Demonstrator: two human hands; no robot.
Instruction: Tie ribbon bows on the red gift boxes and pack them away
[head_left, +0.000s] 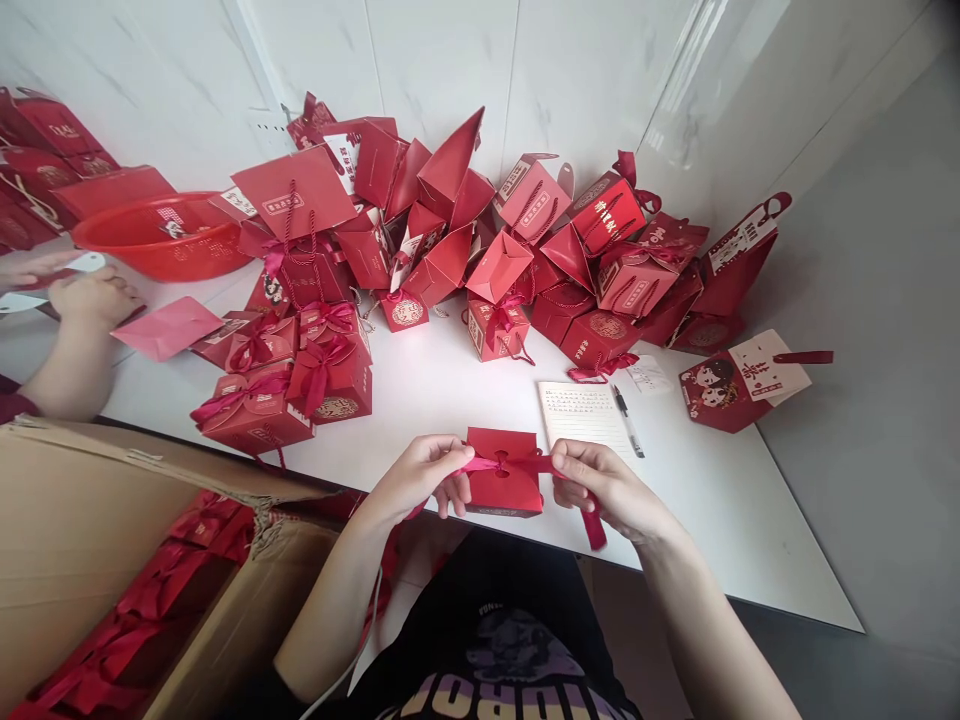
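A small red gift box (504, 492) stands at the table's front edge, right before me. A dark pink ribbon (534, 464) crosses its top and meets in the middle at a round cut-out. My left hand (439, 472) pinches the ribbon at the box's left side, its other fingers beside the box. On the opposite side my right hand (600, 485) grips the other ribbon end, whose tail hangs below the fingers. Both ribbon ends are stretched sideways over the lid.
Many red gift boxes (442, 260) are heaped along the wall. A notepad (589, 415) and pen (628, 420) lie right of centre. Left are a red basin (161, 262), another person's hands (94, 297) and a cardboard carton (150, 460) with ribboned boxes.
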